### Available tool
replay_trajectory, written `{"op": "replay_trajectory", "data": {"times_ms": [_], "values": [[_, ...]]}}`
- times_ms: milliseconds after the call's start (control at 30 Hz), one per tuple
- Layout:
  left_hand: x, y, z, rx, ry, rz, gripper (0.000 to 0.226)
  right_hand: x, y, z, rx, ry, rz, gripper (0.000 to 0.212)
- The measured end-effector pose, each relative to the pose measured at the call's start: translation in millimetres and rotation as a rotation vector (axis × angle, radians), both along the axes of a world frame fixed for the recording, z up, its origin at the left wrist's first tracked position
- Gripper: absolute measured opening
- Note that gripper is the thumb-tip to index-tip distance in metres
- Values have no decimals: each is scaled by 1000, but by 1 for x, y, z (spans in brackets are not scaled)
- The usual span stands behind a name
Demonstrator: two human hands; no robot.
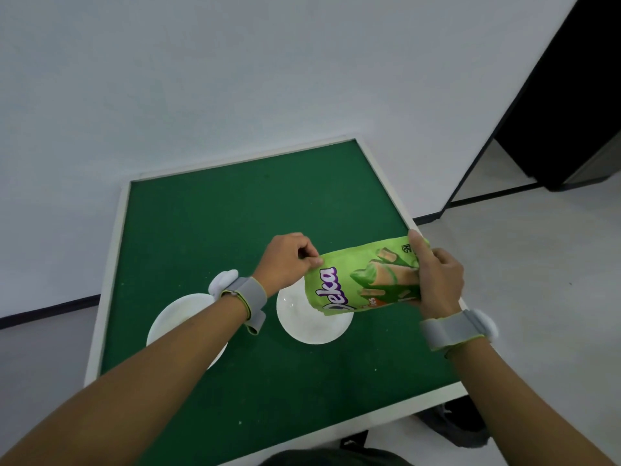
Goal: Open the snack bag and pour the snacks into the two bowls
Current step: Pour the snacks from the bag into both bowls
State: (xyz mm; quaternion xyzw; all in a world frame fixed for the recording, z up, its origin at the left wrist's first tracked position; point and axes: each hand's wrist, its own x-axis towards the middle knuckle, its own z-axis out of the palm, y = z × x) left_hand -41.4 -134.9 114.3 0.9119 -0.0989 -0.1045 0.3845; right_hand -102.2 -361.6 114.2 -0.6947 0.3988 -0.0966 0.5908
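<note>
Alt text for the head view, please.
Two bare hands hold a green snack bag sideways above the right white bowl; the left hand pinches one end, the right hand grips the other. A second bowl sits left on the green table.

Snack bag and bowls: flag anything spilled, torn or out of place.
Nothing stands out. The snack bag is held sideways above the table by the left hand and right hand. No snacks show in either white bowl or on the table.
</note>
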Motion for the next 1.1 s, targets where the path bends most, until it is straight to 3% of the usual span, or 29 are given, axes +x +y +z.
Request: {"op": "replay_trajectory", "data": {"times_ms": [233, 500, 1100], "values": [[-2, 15, -11, 43, 1, 41, 14, 8, 18, 14, -232, 3, 94, 61], [-7, 23, -20, 71, 8, 51, 10, 14, 31, 21, -365, 2, 138, 63], [-13, 30, -31, 128, -13, 75, 8, 17, 47, 28, -449, 19, 200, 57]]}}
